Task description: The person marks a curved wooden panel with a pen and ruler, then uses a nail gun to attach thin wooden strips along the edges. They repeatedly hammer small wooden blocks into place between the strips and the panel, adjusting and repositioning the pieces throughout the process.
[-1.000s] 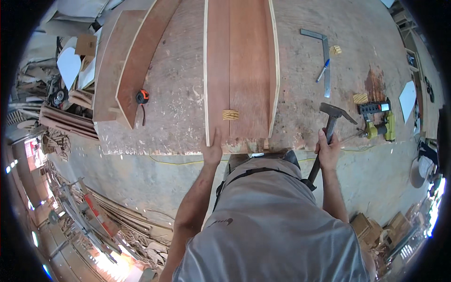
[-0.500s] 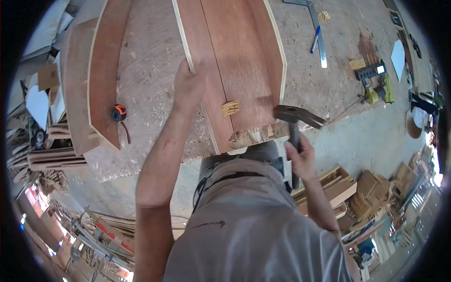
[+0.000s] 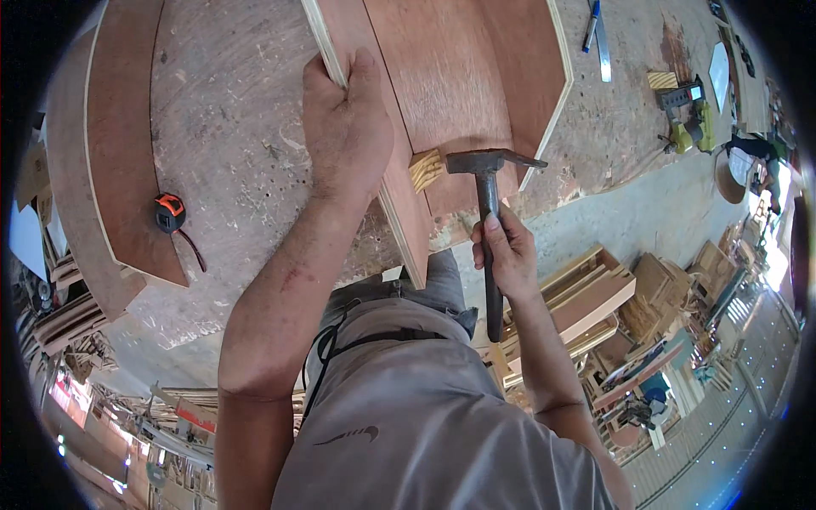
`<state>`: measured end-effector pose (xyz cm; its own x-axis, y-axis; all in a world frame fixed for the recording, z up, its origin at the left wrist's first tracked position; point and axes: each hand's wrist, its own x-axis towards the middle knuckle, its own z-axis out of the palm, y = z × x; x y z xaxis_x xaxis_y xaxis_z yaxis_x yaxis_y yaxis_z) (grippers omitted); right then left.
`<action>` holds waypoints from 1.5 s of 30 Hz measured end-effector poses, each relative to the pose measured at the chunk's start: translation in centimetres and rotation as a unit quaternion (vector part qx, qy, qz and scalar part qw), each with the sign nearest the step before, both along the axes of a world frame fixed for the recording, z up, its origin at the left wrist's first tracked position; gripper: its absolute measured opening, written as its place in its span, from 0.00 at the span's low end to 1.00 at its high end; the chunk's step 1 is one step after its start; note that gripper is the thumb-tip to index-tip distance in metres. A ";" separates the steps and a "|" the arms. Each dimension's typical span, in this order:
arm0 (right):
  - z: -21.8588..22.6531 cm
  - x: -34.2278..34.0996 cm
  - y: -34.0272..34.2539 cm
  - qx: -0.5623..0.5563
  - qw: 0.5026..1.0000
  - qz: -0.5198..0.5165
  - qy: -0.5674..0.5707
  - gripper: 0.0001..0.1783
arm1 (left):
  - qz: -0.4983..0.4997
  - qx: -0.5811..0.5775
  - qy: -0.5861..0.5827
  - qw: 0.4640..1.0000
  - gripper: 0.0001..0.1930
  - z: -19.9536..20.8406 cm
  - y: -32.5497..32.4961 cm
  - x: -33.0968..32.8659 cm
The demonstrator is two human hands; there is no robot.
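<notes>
My left hand [image 3: 348, 127] is closed round the upright plywood side panel [image 3: 406, 225] of a reddish-brown trough-shaped piece, its thumb over the pale edge. Inside the trough, a small striped wood block [image 3: 426, 170] sits against that panel, near the bench's front edge. In my right hand [image 3: 510, 255] is a claw hammer [image 3: 486, 191], gripped by its dark handle. The hammer head is just right of the block, over the trough's bottom board [image 3: 442, 93]; whether it touches the block I cannot tell. The trough's other side panel [image 3: 540, 76] stands farther right.
On the workbench [image 3: 246, 110] lie an orange-and-black tape measure [image 3: 170, 212], another plywood piece [image 3: 123, 144] at left, a blue pen [image 3: 592, 25], a metal square [image 3: 603, 55] and a green nail gun [image 3: 693, 127]. Wooden frames [image 3: 569, 293] stand on the floor at right.
The hammer has moved left toward the block. My left hand, blurred before, now holds the panel edge steadily, and the panel's near end has shifted. My head view has moved too.
</notes>
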<state>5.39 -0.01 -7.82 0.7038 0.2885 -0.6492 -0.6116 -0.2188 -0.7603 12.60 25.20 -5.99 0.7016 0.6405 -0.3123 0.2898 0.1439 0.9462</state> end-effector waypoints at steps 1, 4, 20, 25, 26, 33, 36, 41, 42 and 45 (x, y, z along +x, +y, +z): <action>0.1 0.0 0.2 0.005 1.000 -0.002 0.001 0.18 | -0.002 0.007 -0.004 1.000 0.21 -0.2 0.1 -0.1; 1.4 -0.5 1.0 0.034 0.997 -0.075 -0.007 0.20 | -0.005 0.025 -0.010 1.000 0.21 -0.5 0.1 -0.1; 2.4 -0.6 1.3 -0.068 0.990 -0.094 -0.083 0.17 | -0.011 0.028 -0.013 0.999 0.21 -0.6 0.1 -0.2; 1.3 -0.1 0.2 -0.158 0.982 0.087 0.063 0.19 | -0.010 0.012 -0.024 1.000 0.20 -0.2 0.0 -0.2; 1.6 0.4 0.1 -0.167 0.980 0.090 0.066 0.19 | -0.009 0.016 -0.026 0.999 0.20 -0.4 0.1 -0.3; 2.0 -0.3 1.1 -0.032 0.991 -0.091 -0.088 0.24 | -0.002 0.008 -0.044 0.999 0.19 -0.8 0.1 -0.3; 1.9 -0.1 1.5 0.014 0.981 -0.151 -0.123 0.24 | -0.001 -0.008 -0.049 0.999 0.19 -0.4 0.0 -0.3; -1.3 -1.7 1.2 -0.165 0.981 0.051 -0.088 0.18 | -0.003 -0.012 -0.047 0.999 0.19 0.1 -0.2 -0.3; -1.4 -1.1 1.2 -0.158 0.983 0.063 -0.065 0.16 | 0.000 -0.012 -0.045 0.999 0.19 0.2 -0.1 -0.3; 0.3 0.0 1.0 -0.136 0.991 0.014 -0.006 0.15 | -0.005 -0.005 -0.047 0.999 0.19 -0.3 0.2 -0.3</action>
<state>5.44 0.98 -7.55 0.7056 0.1229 -0.6979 -0.5944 -0.4334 -0.6773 12.30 25.36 -6.34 0.7337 0.6310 -0.2520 0.2021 0.1515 0.9676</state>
